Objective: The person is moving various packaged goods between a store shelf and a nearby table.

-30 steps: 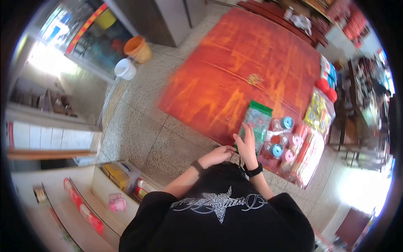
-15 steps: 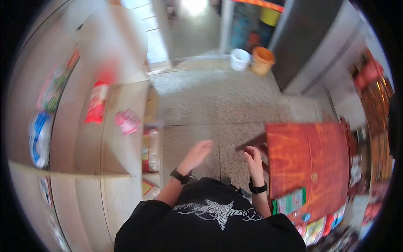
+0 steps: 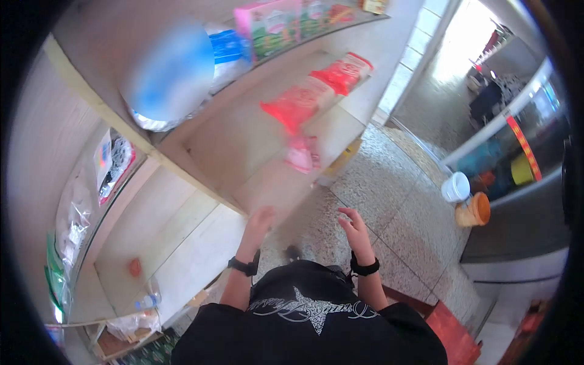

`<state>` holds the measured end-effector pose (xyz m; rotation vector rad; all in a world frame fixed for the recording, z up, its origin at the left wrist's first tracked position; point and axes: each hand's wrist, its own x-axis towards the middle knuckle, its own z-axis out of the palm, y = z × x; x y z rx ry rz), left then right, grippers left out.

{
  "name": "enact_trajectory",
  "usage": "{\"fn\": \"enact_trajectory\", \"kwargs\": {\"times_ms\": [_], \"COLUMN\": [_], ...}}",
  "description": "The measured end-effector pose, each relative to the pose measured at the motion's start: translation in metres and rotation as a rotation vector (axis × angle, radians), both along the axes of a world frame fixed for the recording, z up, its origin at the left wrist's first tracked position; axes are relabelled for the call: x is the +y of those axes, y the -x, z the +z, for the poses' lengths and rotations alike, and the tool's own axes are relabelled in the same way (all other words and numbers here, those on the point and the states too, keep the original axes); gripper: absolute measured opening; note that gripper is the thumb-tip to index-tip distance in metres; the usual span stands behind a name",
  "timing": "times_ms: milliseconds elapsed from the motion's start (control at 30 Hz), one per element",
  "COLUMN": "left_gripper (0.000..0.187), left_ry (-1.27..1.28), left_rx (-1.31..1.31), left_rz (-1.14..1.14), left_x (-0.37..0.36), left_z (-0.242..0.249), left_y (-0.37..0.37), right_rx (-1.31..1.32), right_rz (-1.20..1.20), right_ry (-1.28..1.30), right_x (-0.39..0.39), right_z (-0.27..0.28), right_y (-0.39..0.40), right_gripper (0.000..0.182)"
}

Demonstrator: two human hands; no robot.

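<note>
My left hand (image 3: 258, 230) is raised near the front edge of the wooden shelf unit (image 3: 243, 188), its fingers apart, slightly blurred, holding nothing. To its right, my right hand (image 3: 355, 231) hangs over the tiled floor with thumb and fingers spread and nothing in them. Both wrists wear dark bands. On the shelf ahead lie red-and-white packets (image 3: 301, 100) and, closer to me, a small pink packet (image 3: 302, 154). Neither hand touches them.
Boxes (image 3: 271, 27) and blue-and-white packages (image 3: 228, 52) stand on the upper shelf. A small red object (image 3: 135, 267) lies in the lower left compartment. White (image 3: 455, 187) and orange (image 3: 474, 210) buckets stand right. A red table (image 3: 451, 334) shows at bottom right.
The view has swung left toward the shelves, so the red table has slid to the lower right and the buckets rightward. Both hands stay raised with fingers apart.
</note>
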<state>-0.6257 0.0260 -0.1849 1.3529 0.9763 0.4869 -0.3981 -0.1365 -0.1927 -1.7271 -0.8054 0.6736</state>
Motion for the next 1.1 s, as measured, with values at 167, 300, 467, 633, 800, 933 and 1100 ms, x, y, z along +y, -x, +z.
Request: {"fn": "enact_trajectory", "kwargs": {"times_ms": [167,300,467,633,800,933,1100], "left_gripper": [0.035,0.035,0.029,0.033,0.044,0.051,0.055], "left_ry": [0.023,-0.072,-0.058,-0.138,-0.083,-0.065,-0.106], "left_rx": [-0.041,-0.003,-0.135,-0.128,-0.113,-0.218,-0.259], "left_rz": [0.105,0.107,0.131,0.246,0.427,0.563,0.641], "left_x": [0.009,0.030,0.062,0.088,0.112,0.129,0.134], "left_z": [-0.009,-0.026,-0.028,-0.009,0.016,0.019,0.012], "left_y": [0.009,-0.004,-0.061,-0.130,-0.179,-0.209,-0.226], "right_rx": [-0.006,0.005,0.067,0.170,0.103,0.112,0.060], "right_rz": [0.225,0.254,0.283,0.346,0.342,0.378,0.476], "right_ry": [0.048,0.057,0.060,-0.010,-0.134,-0.227,-0.204], "right_x": [0.050,0.079,0.119,0.182,0.239,0.271,0.290], "right_z": [0.000,-0.020,-0.020,-0.011,0.030,0.031,0.016], "right_y": [-0.007,-0.036,-0.091,-0.170,-0.220,-0.242,-0.253], "right_gripper": [0.029,0.029,0.034,0.037,0.045,0.051,0.057]}}
